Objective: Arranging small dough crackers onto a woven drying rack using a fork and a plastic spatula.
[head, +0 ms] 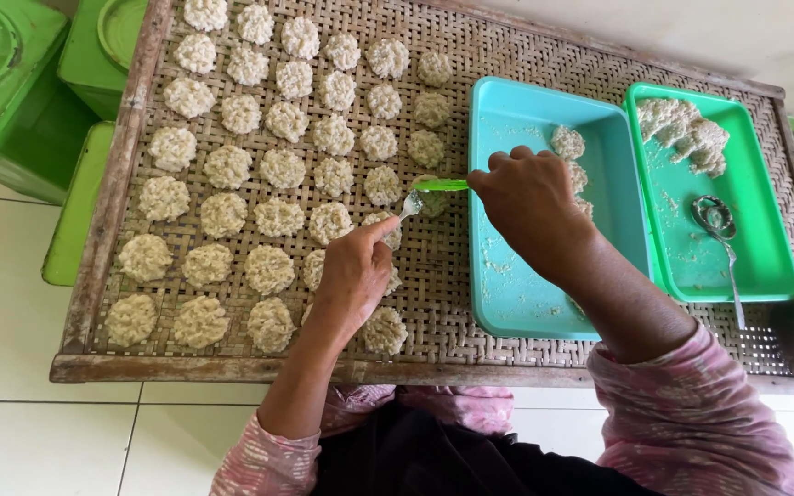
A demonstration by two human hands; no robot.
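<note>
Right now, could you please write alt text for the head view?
A right hand holds a green-handled spoon while the left hand touches its tip, above a woven tray of pale round patties. Two plastic trays sit alongside.

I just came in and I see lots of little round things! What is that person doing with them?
A person is setting out small pale rounds in rows on a woven bamboo tray. The right hand holds a green-handled fork over the tray. The left hand touches the fork's tip with its fingers. Beside them a teal tray holds a few rounds, and a green tray holds a lump of the same mix and a metal spoon.
</note>
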